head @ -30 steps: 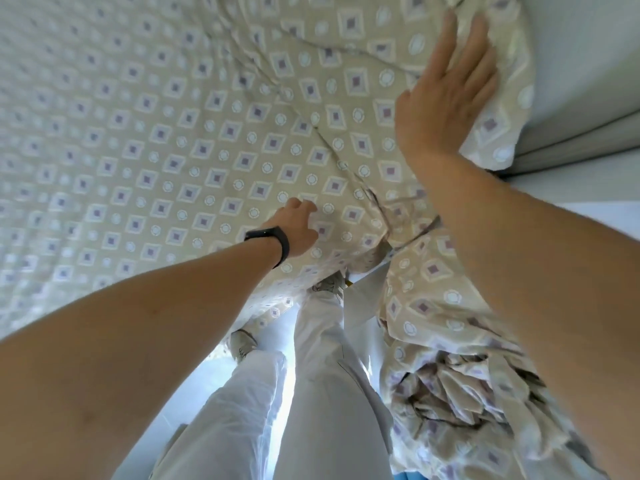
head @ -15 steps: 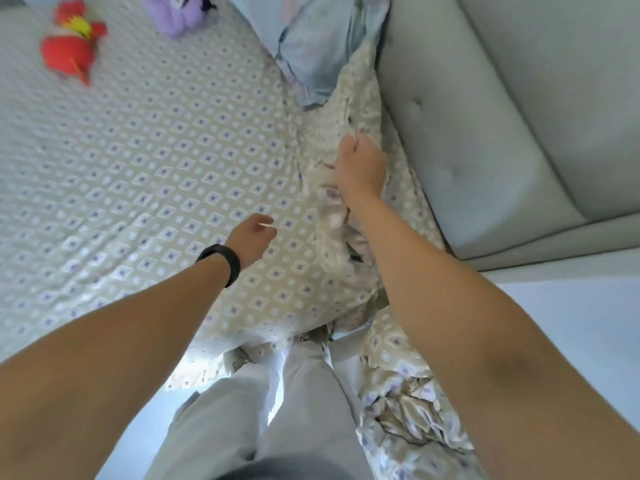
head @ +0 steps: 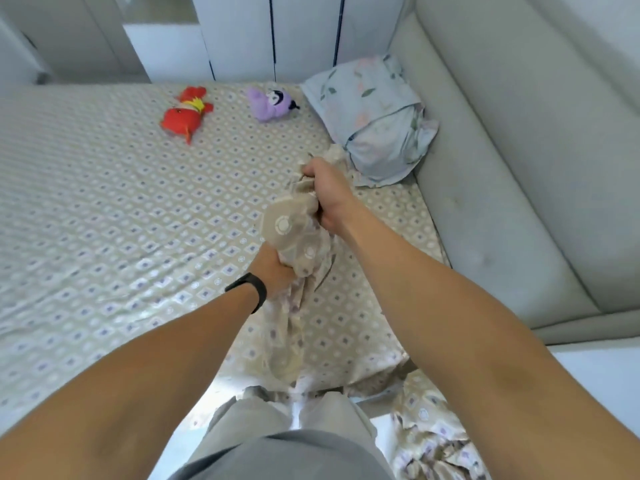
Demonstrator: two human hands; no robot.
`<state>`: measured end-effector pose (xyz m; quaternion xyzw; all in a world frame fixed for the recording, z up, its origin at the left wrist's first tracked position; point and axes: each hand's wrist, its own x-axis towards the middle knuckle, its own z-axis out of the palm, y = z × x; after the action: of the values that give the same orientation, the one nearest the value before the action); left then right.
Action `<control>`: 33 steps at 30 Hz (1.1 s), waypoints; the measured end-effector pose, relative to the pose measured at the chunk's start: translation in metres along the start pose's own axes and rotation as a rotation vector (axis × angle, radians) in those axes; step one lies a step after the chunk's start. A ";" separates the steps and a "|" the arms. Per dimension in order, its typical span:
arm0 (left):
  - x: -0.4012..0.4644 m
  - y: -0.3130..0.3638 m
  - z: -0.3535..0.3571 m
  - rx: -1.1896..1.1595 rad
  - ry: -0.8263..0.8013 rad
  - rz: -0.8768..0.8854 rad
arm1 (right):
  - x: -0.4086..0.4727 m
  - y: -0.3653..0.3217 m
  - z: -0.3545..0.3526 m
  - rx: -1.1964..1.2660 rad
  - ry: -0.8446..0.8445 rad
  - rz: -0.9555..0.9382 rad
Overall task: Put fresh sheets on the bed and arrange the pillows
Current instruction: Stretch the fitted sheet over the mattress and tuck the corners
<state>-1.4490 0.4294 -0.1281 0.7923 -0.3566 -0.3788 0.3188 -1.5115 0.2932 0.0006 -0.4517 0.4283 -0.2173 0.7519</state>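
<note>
A beige sheet (head: 110,216) with a diamond and circle print covers the mattress. Over it I hold a bunched length of matching patterned fabric (head: 294,233). My right hand (head: 327,195) is closed on its upper end, and my left hand (head: 275,270), with a black wristband, is closed on it lower down. The rest of that fabric hangs down past the bed's near edge toward my legs. A pale blue floral pillow (head: 375,119) leans at the head of the bed against the grey padded headboard (head: 519,150).
A red plush toy (head: 185,112) and a purple plush toy (head: 272,103) lie at the far side of the bed. More crumpled patterned fabric (head: 436,434) is heaped on the floor at lower right. White wardrobe doors (head: 277,32) stand beyond the bed.
My view lifted from the bed's edge to the whole mattress. My right hand went from flat on the sheet to gripping bunched fabric, and my left hand closed on the same bundle.
</note>
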 end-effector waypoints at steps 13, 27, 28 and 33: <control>0.019 -0.053 -0.162 0.504 -0.191 -0.204 | -0.003 0.022 0.024 -0.709 0.340 0.102; 0.038 -0.020 -0.019 0.501 -0.548 -0.095 | 0.004 0.118 -0.108 -1.008 0.241 0.472; 0.045 -0.012 -0.008 0.504 -0.548 -0.098 | 0.006 0.121 -0.127 -1.011 0.231 0.494; 0.089 0.030 0.061 0.463 -0.532 -0.120 | 0.032 0.136 -0.229 -0.965 0.263 0.613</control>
<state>-1.4682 0.3272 -0.1689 0.7367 -0.4562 -0.4991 0.0041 -1.6943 0.2251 -0.1832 -0.5676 0.6795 0.1755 0.4305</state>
